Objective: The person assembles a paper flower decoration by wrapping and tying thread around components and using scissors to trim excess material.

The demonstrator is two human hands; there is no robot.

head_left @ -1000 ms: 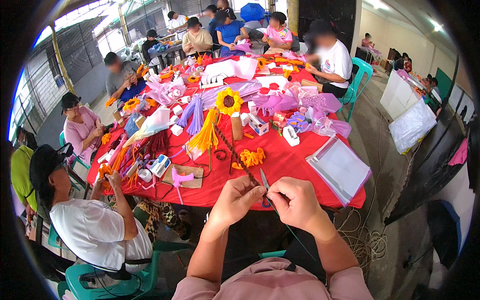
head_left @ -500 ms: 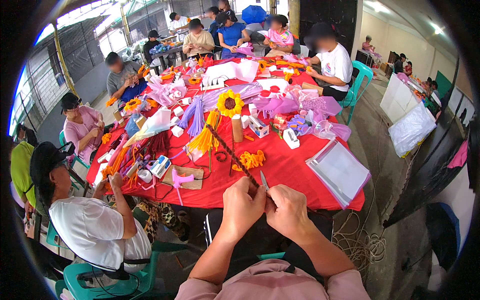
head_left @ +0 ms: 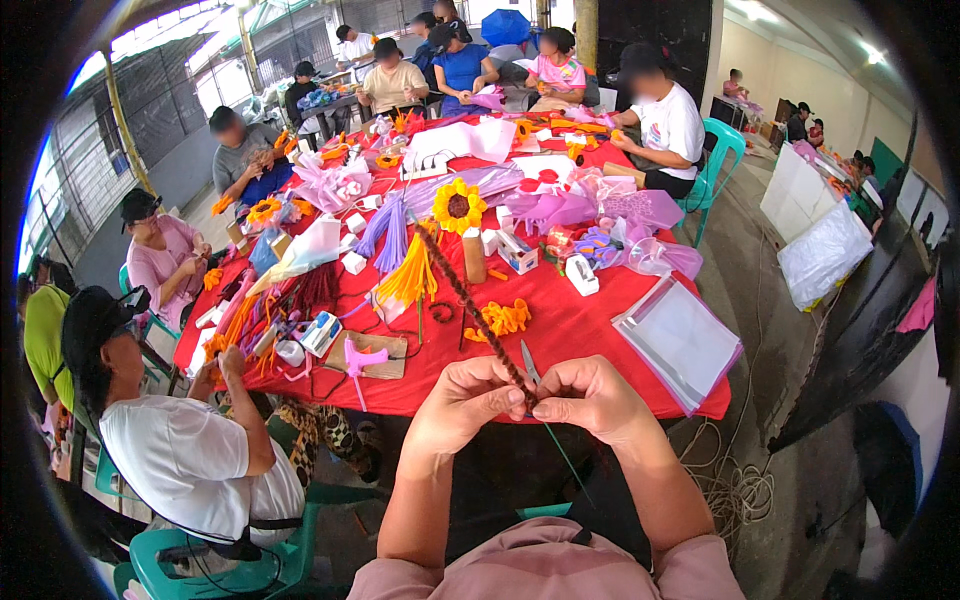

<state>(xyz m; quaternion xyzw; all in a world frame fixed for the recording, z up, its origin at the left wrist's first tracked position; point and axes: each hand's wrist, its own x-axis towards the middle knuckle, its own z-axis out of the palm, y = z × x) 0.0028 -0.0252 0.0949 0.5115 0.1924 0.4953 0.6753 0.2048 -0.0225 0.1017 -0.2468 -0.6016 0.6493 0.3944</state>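
Observation:
A long brown fuzzy pipe cleaner (head_left: 466, 300) slants up over the red table from between my two hands. My left hand (head_left: 470, 400) pinches its lower end between thumb and fingers. Close beside it, my right hand (head_left: 590, 400) pinches the same end, fingertips nearly meeting the left ones. A thin green stem or wire (head_left: 566, 455) runs down from between the hands toward my lap. Just beyond the fingertips a pointed scissor blade (head_left: 529, 358) shows; its handles are hidden. Orange fuzzy loops (head_left: 502, 319) lie past the hands, with a yellow sunflower (head_left: 459, 205) farther off.
A red-covered table (head_left: 580, 340) holds orange and yellow bundles (head_left: 408, 270), a cardboard tube (head_left: 474, 256), a white glue gun or similar tool (head_left: 582, 276) and clear plastic sleeves (head_left: 676, 340) at right. A person in white (head_left: 190, 450) sits close at left; several others sit around.
My hands have turned and opened outward a little, thumbs now showing on the pipe cleaner's lower end. The green stem or wire has come into sight below them.

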